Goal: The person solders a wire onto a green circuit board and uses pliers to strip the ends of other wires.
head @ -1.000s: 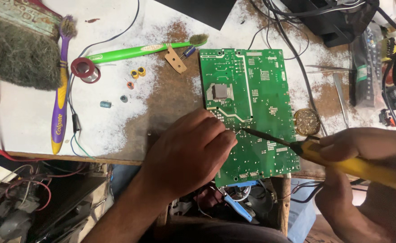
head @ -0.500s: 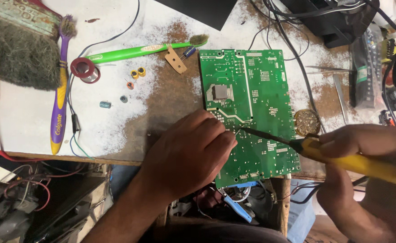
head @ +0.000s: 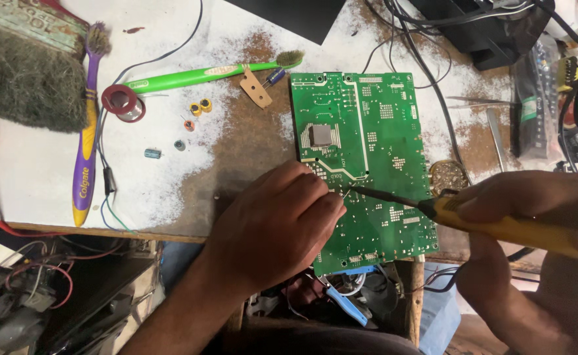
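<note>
A: Where does the green circuit board (head: pixel 361 164) lie?

B: Flat on the tabletop (head: pixel 32 171), its long axis running away from the person, the near end hanging out past the tabletop's front edge. The left hand (head: pixel 272 227) rests on its near left part, fingers curled and pinched at the board's surface. I cannot tell whether that grip holds anything; if there is a thin wire between the fingertips, it is too fine to make out.

A: And the other hand?

B: The right hand (head: pixel 532 217) comes in from the right, its grip clenched around the yellow handle of a soldering iron (head: pixel 446 210). The iron's long axis runs nearly level, right to left, and its dark tip ends just beside the left fingertips, on the board's lower middle. So the working spot lies to the left of the right hand's grip and just right of the left hand; the left hand is the nearer of the two.

A: What can't you see?

B: The joint itself, mostly covered by the left knuckles. The iron's rear end is cut off by the frame's edge. Farther off lie a green toothbrush (head: pixel 203 73), a purple toothbrush (head: pixel 85 144) and a red solder spool (head: pixel 119 100), all well apart from the hands.
</note>
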